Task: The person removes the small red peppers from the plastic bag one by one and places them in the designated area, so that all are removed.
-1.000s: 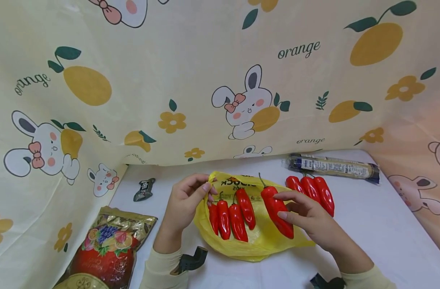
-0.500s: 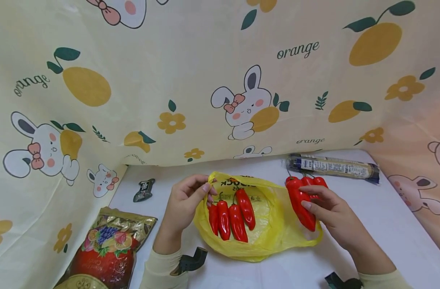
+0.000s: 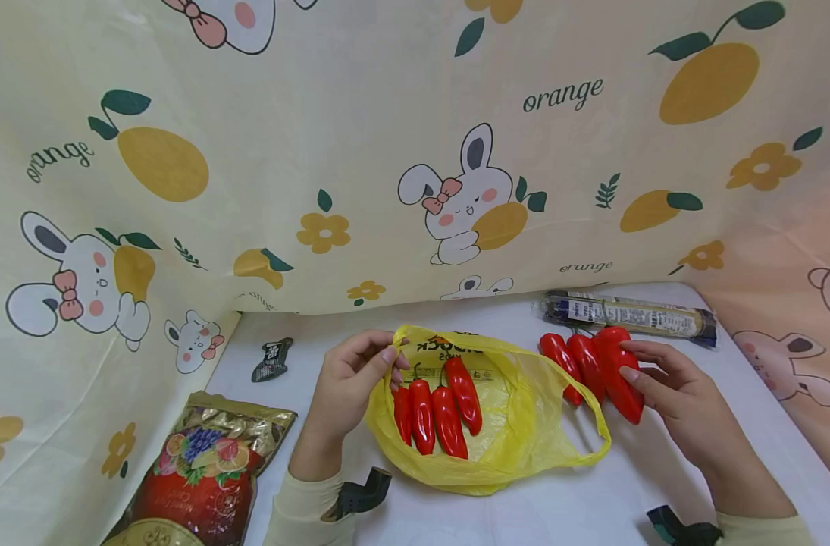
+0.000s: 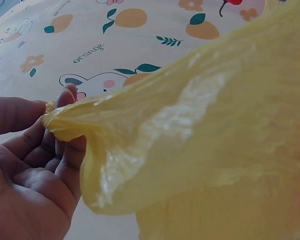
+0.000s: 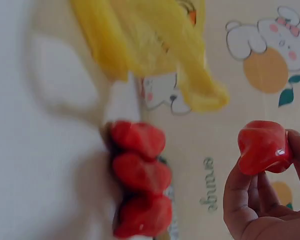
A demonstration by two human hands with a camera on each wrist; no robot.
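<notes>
My left hand (image 3: 349,379) pinches the rim of a yellow plastic bag (image 3: 510,474) between thumb and fingers; the left wrist view shows the bunched edge of the bag (image 4: 155,155). Several red chili peppers (image 3: 423,417) lie inside the bag's mouth. At the right, my right hand (image 3: 687,394) holds another red chili pepper (image 3: 619,375) by thumb and fingertips. In the right wrist view this held pepper (image 5: 262,145) is raised above the table, apart from a row of three red peppers (image 5: 142,177). From the head view, it overlaps the row's rightmost one.
A long dark packet with a pale label (image 3: 633,315) lies behind the peppers. A small black wrapped piece (image 3: 273,359) sits at the back left. At the front left lies a red and gold fruit-print bag (image 3: 203,470). Printed cloth (image 3: 387,152) surrounds the white table (image 3: 715,447).
My right hand has carried the held pepper rightward from over the yellow bag to the row of peppers beside it. The left hand stays at the bag's rim.
</notes>
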